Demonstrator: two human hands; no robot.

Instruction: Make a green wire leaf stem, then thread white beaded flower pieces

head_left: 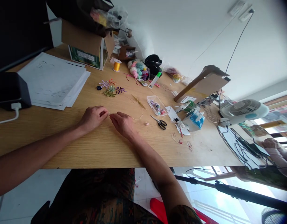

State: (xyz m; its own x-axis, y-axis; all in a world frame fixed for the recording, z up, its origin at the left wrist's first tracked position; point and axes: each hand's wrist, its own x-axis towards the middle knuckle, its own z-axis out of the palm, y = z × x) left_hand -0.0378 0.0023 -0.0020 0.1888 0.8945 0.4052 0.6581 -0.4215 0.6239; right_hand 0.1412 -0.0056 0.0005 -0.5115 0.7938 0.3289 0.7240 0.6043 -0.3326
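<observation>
Over the wooden table, my left hand (93, 118) and my right hand (123, 123) are close together, fingertips pinched on a thin pale thread (138, 118). A short stretch of it spans the small gap between them, and its loose end trails right across the wood. Right of my right hand lies a small pinkish ball or spool (146, 123), too small to make out. Black scissors (161, 123) rest beyond it, blades slightly apart. Behind the hands are gold-coloured strands (139, 102) and a cluster of beaded or wire flowers (111, 88). A clear tray (156, 106) holds small beads.
Paper sheets (55, 81) and a black device (11, 90) lie left. An open cardboard box (86, 46), a yellow thread spool (116, 65) and yarn balls (138, 70) stand behind. Rightward are a tissue pack (194, 120), a white fan (244, 108), cables and another person's hands (270, 143).
</observation>
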